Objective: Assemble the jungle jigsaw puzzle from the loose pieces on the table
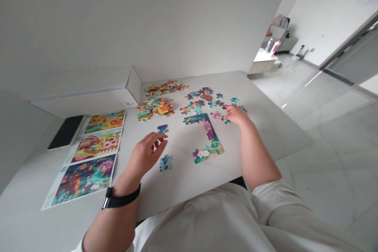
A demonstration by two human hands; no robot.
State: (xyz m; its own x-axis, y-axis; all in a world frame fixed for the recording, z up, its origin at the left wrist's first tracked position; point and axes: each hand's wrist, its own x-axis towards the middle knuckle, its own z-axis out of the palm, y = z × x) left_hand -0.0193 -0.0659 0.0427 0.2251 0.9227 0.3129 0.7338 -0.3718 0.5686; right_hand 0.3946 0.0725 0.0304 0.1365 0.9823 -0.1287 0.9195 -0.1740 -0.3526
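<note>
My left hand (147, 151) hovers over the table with thumb and fingers curved apart, nothing between them. Close to it lie a dark blue puzzle piece (162, 128) and a teal puzzle piece (165, 163). At the right, my right hand (237, 115) has its fingers bent together on a small puzzle piece (226, 120) among loose ones; the fingers partly cover it. A pink puzzle piece (216, 115) lies just left of those fingertips. Between my hands is a joined C-shaped puzzle border (210, 130), with a white rabbit at its near edge.
Several loose pieces (206, 97) lie behind the border, with a yellow-orange pile (159, 108) and a red-green pile (167, 87) at back left. A picture sheet (85, 177), a phone (66, 132) and a white box (85, 100) are at left. The wall (189, 27) borders the table's back.
</note>
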